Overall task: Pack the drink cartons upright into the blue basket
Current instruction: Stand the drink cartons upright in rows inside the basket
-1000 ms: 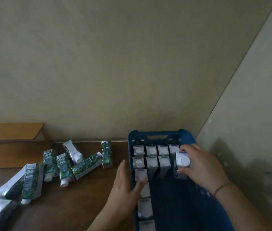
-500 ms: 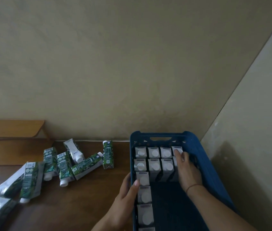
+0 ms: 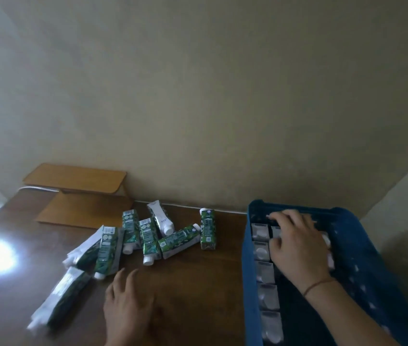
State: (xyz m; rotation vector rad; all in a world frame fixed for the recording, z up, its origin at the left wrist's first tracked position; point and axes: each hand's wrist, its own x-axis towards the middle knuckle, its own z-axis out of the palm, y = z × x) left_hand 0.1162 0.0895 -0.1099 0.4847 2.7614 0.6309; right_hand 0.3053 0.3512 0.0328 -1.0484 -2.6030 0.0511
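Just ahead of the open, empty left hand lay the cartons on their sides, while the right hand rested flat on cartons in the basket.

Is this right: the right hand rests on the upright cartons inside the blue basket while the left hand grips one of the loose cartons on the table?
Not quite. The head view shows the left hand open above the table, near the loose cartons but holding none. The rest stands: the right hand rests on the upright cartons inside the blue basket.
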